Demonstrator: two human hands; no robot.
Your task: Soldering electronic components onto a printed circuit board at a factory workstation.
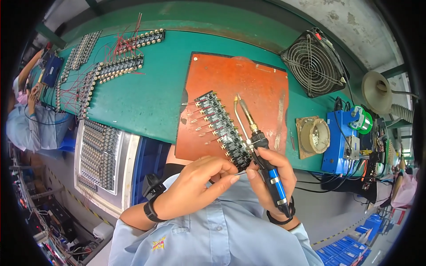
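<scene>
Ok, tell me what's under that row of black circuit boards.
The row of black circuit boards lies on an orange mat covering the green bench. The row's near end is hidden behind the hands.

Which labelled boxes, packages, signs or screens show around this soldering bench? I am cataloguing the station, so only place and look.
Blue box unit: right of the orange mat, upright, rectangular, a pale panel on its side.
Green solder spool: on top of that unit, round, white hub.
Blue crates: lower right floor, stacked.
No screen or sign is clearly visible.
</scene>
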